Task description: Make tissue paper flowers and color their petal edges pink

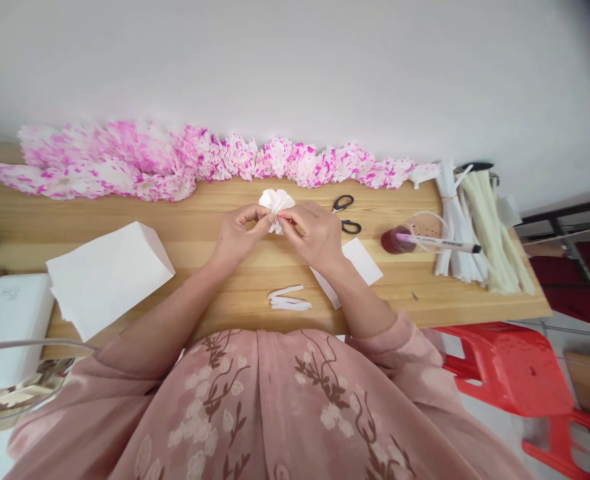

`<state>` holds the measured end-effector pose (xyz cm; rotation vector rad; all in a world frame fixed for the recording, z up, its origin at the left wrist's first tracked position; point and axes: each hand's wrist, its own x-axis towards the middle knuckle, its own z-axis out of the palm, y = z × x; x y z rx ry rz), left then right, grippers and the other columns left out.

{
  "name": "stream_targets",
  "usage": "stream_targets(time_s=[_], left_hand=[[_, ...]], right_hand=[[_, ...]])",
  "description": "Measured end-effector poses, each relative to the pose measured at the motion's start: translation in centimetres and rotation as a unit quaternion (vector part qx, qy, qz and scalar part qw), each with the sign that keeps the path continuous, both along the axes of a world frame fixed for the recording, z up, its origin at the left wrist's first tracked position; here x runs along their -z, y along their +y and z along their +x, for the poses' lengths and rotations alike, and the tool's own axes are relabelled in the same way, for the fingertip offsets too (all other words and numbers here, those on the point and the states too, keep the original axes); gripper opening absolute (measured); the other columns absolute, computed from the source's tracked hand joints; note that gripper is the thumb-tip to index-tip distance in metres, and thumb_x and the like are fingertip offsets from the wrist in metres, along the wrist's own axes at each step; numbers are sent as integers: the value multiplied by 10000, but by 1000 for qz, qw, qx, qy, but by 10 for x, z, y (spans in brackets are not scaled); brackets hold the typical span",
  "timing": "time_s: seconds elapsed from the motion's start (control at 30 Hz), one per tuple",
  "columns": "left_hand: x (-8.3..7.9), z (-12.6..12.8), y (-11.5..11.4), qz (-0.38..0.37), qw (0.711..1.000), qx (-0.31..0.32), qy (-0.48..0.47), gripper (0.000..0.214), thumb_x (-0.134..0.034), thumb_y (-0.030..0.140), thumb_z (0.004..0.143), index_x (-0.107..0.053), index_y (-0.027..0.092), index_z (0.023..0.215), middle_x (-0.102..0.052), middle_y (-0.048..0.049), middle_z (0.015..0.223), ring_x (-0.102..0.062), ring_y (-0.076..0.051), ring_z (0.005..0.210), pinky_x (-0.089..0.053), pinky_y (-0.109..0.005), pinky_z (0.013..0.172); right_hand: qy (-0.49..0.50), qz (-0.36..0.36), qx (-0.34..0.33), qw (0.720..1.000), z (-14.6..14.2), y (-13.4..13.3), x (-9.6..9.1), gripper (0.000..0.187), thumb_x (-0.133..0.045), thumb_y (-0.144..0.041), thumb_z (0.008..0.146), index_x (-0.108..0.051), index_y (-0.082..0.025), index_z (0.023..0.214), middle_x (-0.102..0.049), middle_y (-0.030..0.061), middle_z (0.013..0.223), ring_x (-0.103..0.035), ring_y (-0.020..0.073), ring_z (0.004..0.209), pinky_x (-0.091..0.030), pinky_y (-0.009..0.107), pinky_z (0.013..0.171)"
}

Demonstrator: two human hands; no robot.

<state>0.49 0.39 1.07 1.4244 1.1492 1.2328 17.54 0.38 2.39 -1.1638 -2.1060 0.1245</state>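
Observation:
A white paper flower point(277, 199) with ruffled edges is pinched between both hands above the middle of the table. My left hand point(243, 231) grips its gathered base from the left, thumb and fingers pressed together. From the other side my right hand point(315, 233) pinches the same base with thumb and forefinger. Whatever thin tie may be at the base is too small to make out. Black-handled scissors point(345, 215) lie just beyond my right hand, their blades partly hidden. White paper strips point(291, 299) and a white paper piece point(363, 260) lie nearer my body.
Pink-and-white crumpled paper point(215, 157) runs along the wall. At left are a stack of white paper point(109, 277) and a white power bank point(17, 320). A jar of dark red liquid point(397, 241), a marker point(439, 244) and bundled white strips point(452, 227) stand right. A red stool point(519, 367) is beside the table.

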Motion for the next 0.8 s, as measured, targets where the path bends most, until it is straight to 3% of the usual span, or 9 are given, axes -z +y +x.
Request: stream_targets(time_s=[0.3,0.8], left_hand=[[4,-1,0,19,1000,-5,9,157,-664,311,796,-663,178,713,-632,7,682,-543,-119,659,-433,-243,678],[3,-1,2,4,1000,-27,-14,165,-654,317,811,-636,182,717,-629,5,696,-554,-122,671,-451,-247,688]], right_hand=[[-17,56,-4,998,-1,-1,0,249,-518,-252,988,-712,-210,837,-728,34,762,-630,172,738,-417,302,664],[34,13,8,999,0,0,-3,234,-519,-248,962,-701,-216,818,-728,34,761,-641,176,746,-436,312,691]])
